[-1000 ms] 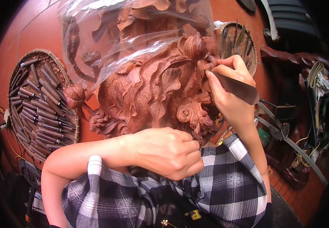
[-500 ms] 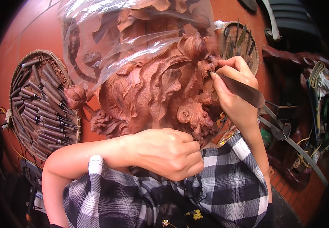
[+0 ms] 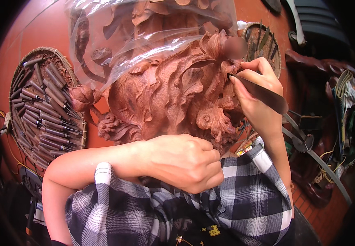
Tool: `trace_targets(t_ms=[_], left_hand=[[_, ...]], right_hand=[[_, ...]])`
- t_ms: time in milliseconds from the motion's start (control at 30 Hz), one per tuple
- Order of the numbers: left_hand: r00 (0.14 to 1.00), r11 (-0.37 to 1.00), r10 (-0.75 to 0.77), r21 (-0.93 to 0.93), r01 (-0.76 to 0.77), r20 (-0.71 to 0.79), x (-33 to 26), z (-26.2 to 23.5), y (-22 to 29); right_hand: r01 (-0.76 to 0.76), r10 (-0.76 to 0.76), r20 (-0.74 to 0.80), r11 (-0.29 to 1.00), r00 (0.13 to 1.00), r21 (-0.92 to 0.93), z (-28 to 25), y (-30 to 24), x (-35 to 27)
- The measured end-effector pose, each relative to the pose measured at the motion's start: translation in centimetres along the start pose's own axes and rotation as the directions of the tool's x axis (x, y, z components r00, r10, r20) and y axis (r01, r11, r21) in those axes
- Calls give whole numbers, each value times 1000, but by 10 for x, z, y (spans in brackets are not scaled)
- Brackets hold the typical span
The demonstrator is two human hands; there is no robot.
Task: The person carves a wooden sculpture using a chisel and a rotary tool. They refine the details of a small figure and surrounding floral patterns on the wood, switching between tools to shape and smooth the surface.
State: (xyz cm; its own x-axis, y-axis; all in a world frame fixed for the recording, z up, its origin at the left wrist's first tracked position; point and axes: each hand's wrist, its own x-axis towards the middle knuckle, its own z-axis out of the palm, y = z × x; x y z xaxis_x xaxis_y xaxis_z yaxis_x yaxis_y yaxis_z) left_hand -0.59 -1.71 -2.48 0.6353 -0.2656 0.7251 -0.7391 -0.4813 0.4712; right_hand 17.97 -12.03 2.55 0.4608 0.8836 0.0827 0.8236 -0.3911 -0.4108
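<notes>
A large reddish-brown wood carving (image 3: 157, 98) fills the middle, with curling leaf shapes, a spiral and a bud at its left side. My right hand (image 3: 263, 96) is closed around a flat, dark carving knife (image 3: 263, 94). The knife's pointed tip meets the upper right part of the carving, and its broad end slants down to the right past my palm. My left hand (image 3: 189, 164) lies curled in a fist at the carving's near edge, close to my body. Its fingertips are turned under, so whatever they hold is hidden.
Clear plastic sheeting (image 3: 120, 49) drapes the carving's far part. At left, a round woven tray (image 3: 58, 51) bears several wooden-handled chisels (image 3: 48, 115). Another woven tray (image 3: 277, 65) with metal blades stands at far right. Dark carved wood (image 3: 316, 61) and cloths lie beyond my right arm.
The whole scene has shifted slightly in the view, the carving a little to the right. Both hands keep nearly the same pose, and the knife tip stays at the carving's upper right.
</notes>
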Motion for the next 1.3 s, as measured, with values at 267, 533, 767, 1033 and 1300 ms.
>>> trace_targets(t_ms=[267,533,767,1033,1300], left_hand=[[1000,999,14,32,-15,14,-1,0,-1],[995,999,40,22,-42,91,2,-5,-3],[997,1000,25,0,-25,73,4,-9,-2],[993,1000,9,-9,-8,114,9,-17,-3],[996,1000,6,18,-8,87,7,-12,-1]], right_hand=[[-26,27,-19,998,999,52,1,-1,-2],[-168,172,-20,978,985,126,-1,-1,-5],[-272,285,25,880,958,389,-18,5,-19],[-182,200,-78,964,977,193,3,-5,-19],[-139,182,-152,956,971,258,8,3,-18]])
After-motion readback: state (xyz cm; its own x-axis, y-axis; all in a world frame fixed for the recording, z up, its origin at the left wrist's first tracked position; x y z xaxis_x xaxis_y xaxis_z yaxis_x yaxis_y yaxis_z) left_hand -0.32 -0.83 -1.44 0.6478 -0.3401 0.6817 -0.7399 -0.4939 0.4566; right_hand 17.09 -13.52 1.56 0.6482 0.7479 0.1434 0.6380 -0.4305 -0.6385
